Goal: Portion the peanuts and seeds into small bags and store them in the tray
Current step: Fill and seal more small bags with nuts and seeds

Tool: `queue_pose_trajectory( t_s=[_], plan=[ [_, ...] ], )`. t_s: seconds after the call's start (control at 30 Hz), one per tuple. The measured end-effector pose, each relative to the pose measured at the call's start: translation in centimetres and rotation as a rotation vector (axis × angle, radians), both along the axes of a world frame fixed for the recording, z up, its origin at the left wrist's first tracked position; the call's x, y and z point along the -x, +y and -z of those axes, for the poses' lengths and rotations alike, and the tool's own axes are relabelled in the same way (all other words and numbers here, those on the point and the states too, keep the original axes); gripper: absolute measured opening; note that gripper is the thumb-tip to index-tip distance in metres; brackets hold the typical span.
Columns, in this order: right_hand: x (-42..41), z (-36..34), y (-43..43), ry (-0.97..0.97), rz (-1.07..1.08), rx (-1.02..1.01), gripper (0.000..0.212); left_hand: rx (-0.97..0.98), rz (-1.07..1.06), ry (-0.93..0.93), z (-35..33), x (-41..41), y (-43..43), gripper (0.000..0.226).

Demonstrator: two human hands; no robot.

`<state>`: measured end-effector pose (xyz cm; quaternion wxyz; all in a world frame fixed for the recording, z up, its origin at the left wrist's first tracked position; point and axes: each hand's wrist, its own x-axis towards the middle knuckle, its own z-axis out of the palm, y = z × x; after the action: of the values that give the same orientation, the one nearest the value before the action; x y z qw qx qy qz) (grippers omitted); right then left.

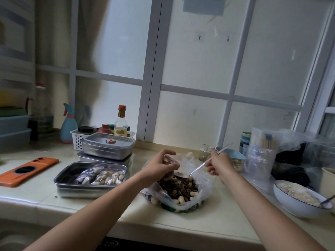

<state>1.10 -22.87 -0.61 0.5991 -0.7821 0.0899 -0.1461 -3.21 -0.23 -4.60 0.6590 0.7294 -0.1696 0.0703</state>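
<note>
Centrally, on the pale bench (45,192), a large clear plastic bag of pale peanuts and dark seeds (181,193) lies open. The left hand (163,165) hovers over its far left edge; its grip is closed round a small clear plastic bag (170,159), which hangs upright and holds some dark contents at the bottom. The right hand (220,164) has a narrow grip, pinching the handle of a slim metal spoon (195,168). The spoon bowl sits over the mix, just beside the small bag. To the left, a rectangular stainless steel tray (61,175) holds several filled clear bags (101,175). Lidded steel containers (108,145) stand behind it. An orange phone (27,171) lies at far left, and a white bowl (297,205) at far right.
</note>
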Motion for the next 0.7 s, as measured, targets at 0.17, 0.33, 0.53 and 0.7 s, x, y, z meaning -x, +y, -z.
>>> queue_pose_trajectory(
  t_s=[0.17, 0.33, 0.53, 0.7],
  plan=[
    [-0.4, 2.9, -1.0, 0.197, -0.058, 0.115, 0.030, 0.125, 0.095, 0.052, 0.4, -0.1, 0.0, 0.053],
    [0.4, 3.0, -0.9, 0.307, -0.115, 0.225, 0.035, 0.091, 0.087, 0.034, 0.4, -0.1, 0.0, 0.070],
    [1.7, 1.0, 1.0, 0.345, -0.188, 0.622, 0.032, 0.035, 0.070, -0.009, 0.9, -0.5, -0.3, 0.076],
    [2.6, -1.2, 4.2, -0.116, -0.293, 0.581, 0.030, -0.068, 0.002, -0.086, 0.8, -0.1, -1.1, 0.075]
  ],
)
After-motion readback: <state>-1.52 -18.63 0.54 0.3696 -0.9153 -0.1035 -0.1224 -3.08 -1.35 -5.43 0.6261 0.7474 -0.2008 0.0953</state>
